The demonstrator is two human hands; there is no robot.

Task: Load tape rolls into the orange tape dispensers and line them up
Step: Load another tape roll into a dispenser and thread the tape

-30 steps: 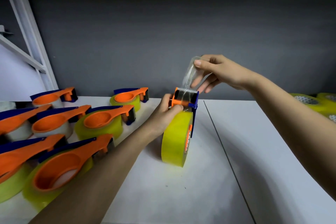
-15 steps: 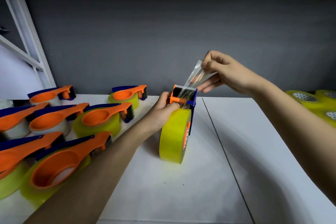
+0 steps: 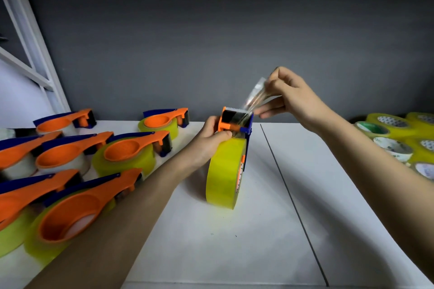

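White tabletop (image 3: 234,253) meets a grey wall. Near its middle a yellow tape roll (image 3: 224,171) stands on edge in an orange-and-blue plastic dispenser (image 3: 236,122), gripped by the left hand (image 3: 211,141). The right hand (image 3: 291,96) pinches the clear tape end (image 3: 254,98). Loaded dispensers (image 3: 131,148) lie left.

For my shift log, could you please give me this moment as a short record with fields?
Left hand: left hand grips the orange-and-blue plastic dispenser loaded with the upright yellow tape roll
Right hand: right hand pinches the clear tape strip pulled up from the dispenser's head
Finished: loaded orange dispensers lying flat, left side of white table
Spare: loose tape rolls at far right
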